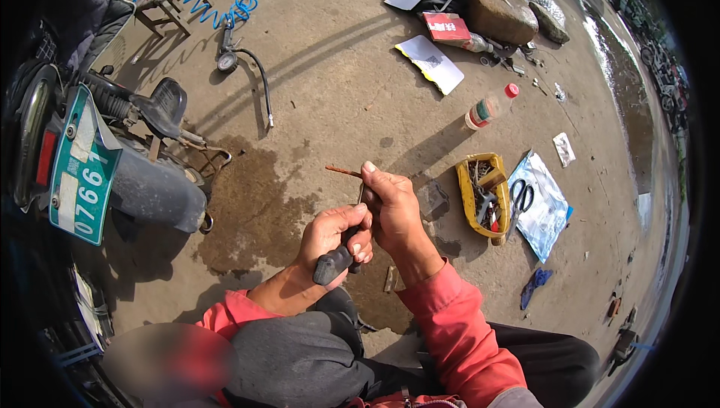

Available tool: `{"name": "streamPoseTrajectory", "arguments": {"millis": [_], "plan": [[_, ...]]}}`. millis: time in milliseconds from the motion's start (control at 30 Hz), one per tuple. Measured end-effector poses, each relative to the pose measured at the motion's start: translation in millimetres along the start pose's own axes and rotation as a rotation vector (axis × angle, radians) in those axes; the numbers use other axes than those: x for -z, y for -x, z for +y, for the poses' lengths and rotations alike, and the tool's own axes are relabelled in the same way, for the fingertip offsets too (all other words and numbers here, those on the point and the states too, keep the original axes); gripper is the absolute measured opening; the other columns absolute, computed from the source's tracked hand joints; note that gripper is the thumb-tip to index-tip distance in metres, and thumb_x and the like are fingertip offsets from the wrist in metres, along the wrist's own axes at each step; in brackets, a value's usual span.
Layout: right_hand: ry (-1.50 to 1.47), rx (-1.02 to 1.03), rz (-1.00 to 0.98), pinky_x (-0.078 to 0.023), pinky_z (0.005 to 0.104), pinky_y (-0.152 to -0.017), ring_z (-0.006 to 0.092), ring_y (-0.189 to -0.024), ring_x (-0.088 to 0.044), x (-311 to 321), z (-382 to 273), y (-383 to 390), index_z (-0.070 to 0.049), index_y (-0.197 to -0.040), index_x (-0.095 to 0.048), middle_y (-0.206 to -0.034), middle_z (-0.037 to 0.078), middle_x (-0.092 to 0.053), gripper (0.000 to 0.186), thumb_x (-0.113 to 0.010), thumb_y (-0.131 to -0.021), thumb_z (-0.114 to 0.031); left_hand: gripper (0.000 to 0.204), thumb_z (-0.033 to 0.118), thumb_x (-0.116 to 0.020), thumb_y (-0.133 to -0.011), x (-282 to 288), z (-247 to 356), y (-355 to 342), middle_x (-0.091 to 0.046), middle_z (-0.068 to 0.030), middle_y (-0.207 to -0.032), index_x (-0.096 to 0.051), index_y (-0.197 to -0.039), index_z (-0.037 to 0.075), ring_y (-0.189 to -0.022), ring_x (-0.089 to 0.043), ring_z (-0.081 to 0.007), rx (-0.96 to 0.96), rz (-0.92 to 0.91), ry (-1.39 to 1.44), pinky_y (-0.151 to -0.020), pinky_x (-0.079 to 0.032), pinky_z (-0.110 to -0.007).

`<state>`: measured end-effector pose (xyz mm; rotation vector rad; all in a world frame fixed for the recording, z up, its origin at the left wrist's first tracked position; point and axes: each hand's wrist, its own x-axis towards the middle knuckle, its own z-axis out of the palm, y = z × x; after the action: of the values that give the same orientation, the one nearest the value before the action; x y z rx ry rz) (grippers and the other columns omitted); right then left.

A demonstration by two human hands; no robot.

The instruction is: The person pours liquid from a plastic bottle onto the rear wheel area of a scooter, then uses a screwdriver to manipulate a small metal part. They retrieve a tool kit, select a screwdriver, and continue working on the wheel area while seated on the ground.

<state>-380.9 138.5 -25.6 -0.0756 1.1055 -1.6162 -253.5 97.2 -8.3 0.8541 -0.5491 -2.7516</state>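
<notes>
Close together in the middle, my two hands are closed above the ground. Between my left hand's (330, 235) fingers is a dark piece with a thick black, rubber-like end (332, 265) pointing back toward me; I cannot make out what it is. My right hand (394, 213) touches the upper part of that piece, its fingertips against the left ones. From beside my right thumb a thin rusty brown rod (343, 171) sticks out to the left, pinched at its right end. My fingers hide how the rod and the dark piece meet.
A yellow container (461, 183) of small metal parts stands right, beside scissors (521, 196) on a silvery bag (545, 217). Beyond is a red-capped bottle (487, 110). A motorbike's rear (157, 190) is left, a pressure gauge with hose (227, 61) behind. Wet concrete (255, 220) lies between.
</notes>
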Motion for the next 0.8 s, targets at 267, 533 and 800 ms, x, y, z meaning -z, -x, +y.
{"name": "streamPoseTrajectory", "arguments": {"millis": [267,533,800], "plan": [[-0.078,0.059,0.104,-0.027,0.0249,-0.039,0.0068,-0.043,-0.033,-7,5,-1,-0.011,-0.062,-0.046,-0.055,-0.004,-0.038,0.04,-0.061,-0.096,-0.026,0.027,0.027,-0.045,-0.101,0,-1,-2,-0.046,0.0005,-0.054,-0.055,-0.086,0.007,-0.052,-0.048,-0.0165,-0.04,-0.01,0.029,-0.059,-0.042,-0.032],[-0.189,0.022,0.118,-0.021,0.0224,-0.042,0.0041,-0.048,-0.027,-4,4,8,-0.012,-0.071,-0.05,-0.058,-0.007,-0.038,0.031,-0.058,-0.097,-0.026,0.027,0.028,-0.044,-0.102,-3,-4,-4,-0.045,0.0011,-0.055,-0.054,-0.088,0.007,-0.053,-0.047,-0.0155,-0.022,-0.033,0.036,-0.058,-0.041,-0.032],[-0.391,-0.053,0.095,-0.023,0.0212,-0.043,0.0039,-0.048,-0.028,2,11,4,-0.01,-0.071,-0.051,-0.058,-0.006,-0.038,0.031,-0.059,-0.096,-0.025,0.027,0.028,-0.043,-0.102,-3,-4,-2,-0.044,0.0012,-0.055,-0.053,-0.089,0.007,-0.051,-0.045,-0.0151,-0.02,-0.044,0.078,-0.056,-0.04,-0.031]]}}
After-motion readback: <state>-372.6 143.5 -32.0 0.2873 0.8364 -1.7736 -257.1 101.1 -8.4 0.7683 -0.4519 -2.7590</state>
